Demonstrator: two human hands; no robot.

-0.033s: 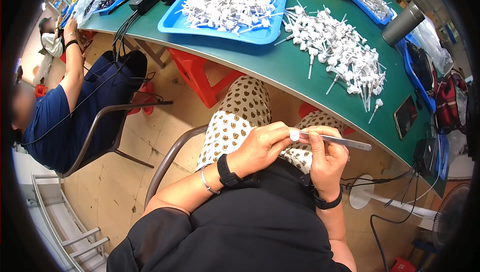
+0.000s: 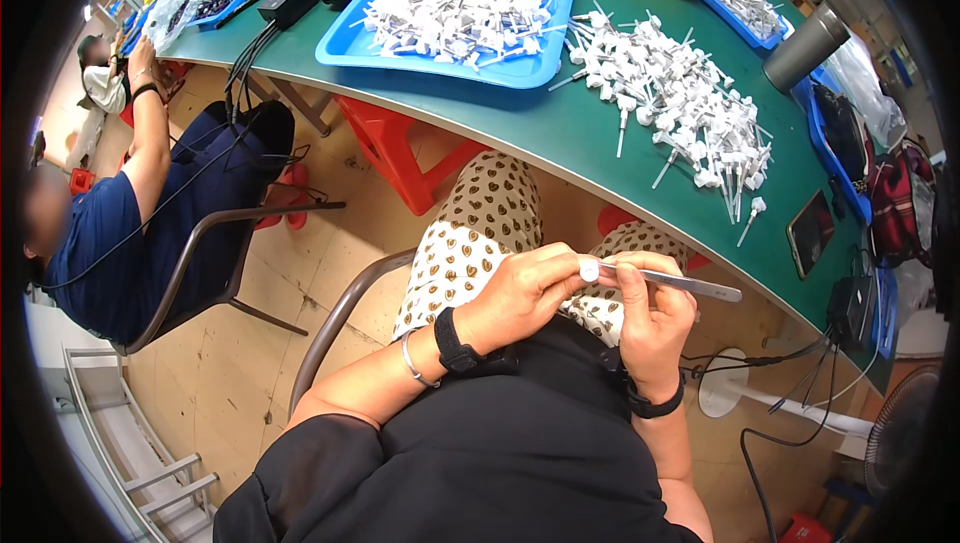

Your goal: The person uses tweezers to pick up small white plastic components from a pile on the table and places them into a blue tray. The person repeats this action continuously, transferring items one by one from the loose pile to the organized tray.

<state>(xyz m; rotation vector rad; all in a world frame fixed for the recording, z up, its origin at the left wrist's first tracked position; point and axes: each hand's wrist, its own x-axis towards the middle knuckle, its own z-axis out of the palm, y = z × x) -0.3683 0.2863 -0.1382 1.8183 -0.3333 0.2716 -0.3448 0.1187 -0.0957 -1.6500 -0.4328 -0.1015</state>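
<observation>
**Small white piece (image 2: 589, 271) in my left hand (image 2: 518, 291), metal tweezers (image 2: 705, 289) in my right hand (image 2: 657, 325)**

My left thumb and forefinger are drawn together on the piece, its round pale face turned up. My right thumb and fingers close around the tweezers, whose blunt end points out to the right; the other end reaches to the piece, though I cannot tell whether its tips grip it. Both hands hang above my lap, over my patterned trousers (image 2: 468, 228), a black band (image 2: 456, 342) around my left wrist.

Beyond my knees curves the green table (image 2: 520, 115). A loose heap of white stemmed parts (image 2: 680, 108) lies straight on its surface, and one single part (image 2: 756, 207) sits just beside the heap, near a dark phone (image 2: 811, 233). Left of the heap, a blue tray (image 2: 440, 70) holds many more. Farther right stands a grey cylinder (image 2: 806, 49), tilted in my view. To my left, a co-worker in navy (image 2: 105, 248) sits on a chair.
</observation>
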